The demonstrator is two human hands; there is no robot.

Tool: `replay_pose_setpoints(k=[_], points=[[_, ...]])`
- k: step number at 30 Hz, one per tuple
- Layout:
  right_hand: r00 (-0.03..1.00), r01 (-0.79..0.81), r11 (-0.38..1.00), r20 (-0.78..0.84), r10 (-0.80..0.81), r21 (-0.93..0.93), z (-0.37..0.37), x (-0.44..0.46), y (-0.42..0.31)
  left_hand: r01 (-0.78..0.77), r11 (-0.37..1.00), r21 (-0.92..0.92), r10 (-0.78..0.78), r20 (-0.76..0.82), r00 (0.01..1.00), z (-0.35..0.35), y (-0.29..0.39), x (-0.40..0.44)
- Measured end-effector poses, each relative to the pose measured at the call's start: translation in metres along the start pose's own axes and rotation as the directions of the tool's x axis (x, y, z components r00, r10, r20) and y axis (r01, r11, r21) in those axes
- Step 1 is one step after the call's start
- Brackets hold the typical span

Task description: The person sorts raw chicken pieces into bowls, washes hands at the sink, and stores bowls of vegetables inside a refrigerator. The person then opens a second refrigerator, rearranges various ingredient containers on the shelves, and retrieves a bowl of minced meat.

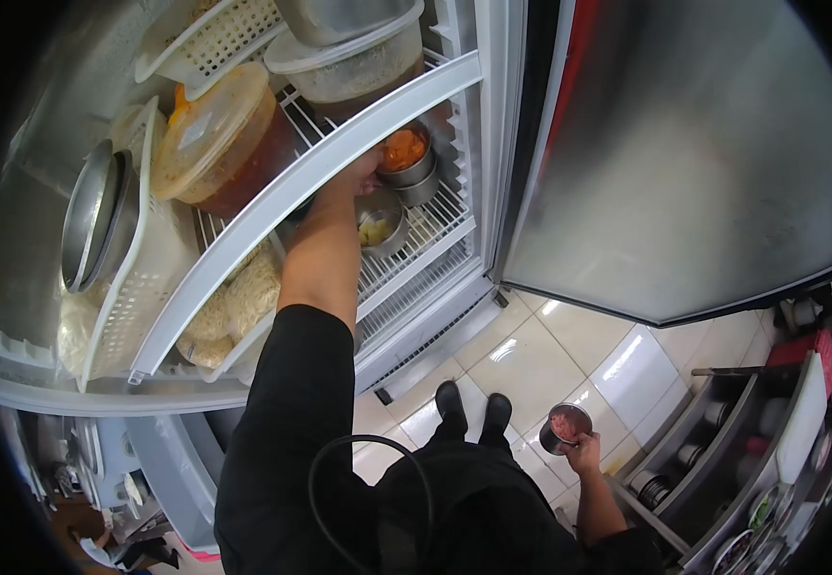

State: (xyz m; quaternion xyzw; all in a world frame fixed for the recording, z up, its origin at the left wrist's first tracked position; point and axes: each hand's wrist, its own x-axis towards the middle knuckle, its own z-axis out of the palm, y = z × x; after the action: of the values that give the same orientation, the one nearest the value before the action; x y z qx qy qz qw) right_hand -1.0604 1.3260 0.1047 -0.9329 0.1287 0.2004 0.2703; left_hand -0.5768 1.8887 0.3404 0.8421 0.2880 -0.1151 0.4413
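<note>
My left arm reaches into an open refrigerator, and my left hand (368, 174) is beyond the front rail of a shelf. It is beside a round metal container of orange food (403, 150), which sits on top of another metal container (420, 189). Just below the hand is a metal bowl with pale yellow pieces (375, 230). The rail and shadow hide most of its fingers, so whether it grips anything is unclear. Low on the right, my right hand (584, 452) holds a small metal bowl of pink, raw-looking meat (563, 425) by its side, above the tiled floor.
A white shelf rail (310, 196) crosses close over my left arm. Lidded tubs (213, 134), a white basket (133, 287) and bagged food (234, 302) crowd the shelves. The refrigerator door (684, 163) stands open at right. Drawers (694, 450) are pulled out at lower right.
</note>
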Motion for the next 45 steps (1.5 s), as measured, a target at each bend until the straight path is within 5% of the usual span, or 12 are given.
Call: replay_pose_setpoints(k=[7, 13, 27, 35, 45], points=[[0.997, -0.048, 0.996, -0.05, 0.052, 0.073, -0.032, 0.001, -0.009, -0.053, 0.974, -0.218, 0.056, 0.009, 0.998, 0.001, 0.004, -0.012], [0.995, 0.032, 0.999, -0.101, -0.028, 0.034, -0.031, 0.004, 0.007, -0.276, 0.849, -0.452, 0.299, -0.021, 0.954, -0.034, 0.011, -0.048], [0.999, 0.051, 0.998, 0.007, -0.051, 0.042, -0.013, 0.034, -0.019, -0.034, 0.948, -0.316, -0.009, -0.133, 0.991, -0.039, -0.023, -0.207], [1.0, 0.013, 0.998, -0.004, -0.013, 0.068, -0.025, 0.032, -0.015, -0.011, 0.902, -0.431, -0.053, -0.137, 0.989, -0.004, -0.053, -0.172], [0.998, -0.056, 0.998, -0.021, 0.056, -0.013, -0.019, 0.005, 0.02, -0.075, 0.762, -0.643, 0.002, -0.114, 0.993, 0.017, -0.008, -0.106]])
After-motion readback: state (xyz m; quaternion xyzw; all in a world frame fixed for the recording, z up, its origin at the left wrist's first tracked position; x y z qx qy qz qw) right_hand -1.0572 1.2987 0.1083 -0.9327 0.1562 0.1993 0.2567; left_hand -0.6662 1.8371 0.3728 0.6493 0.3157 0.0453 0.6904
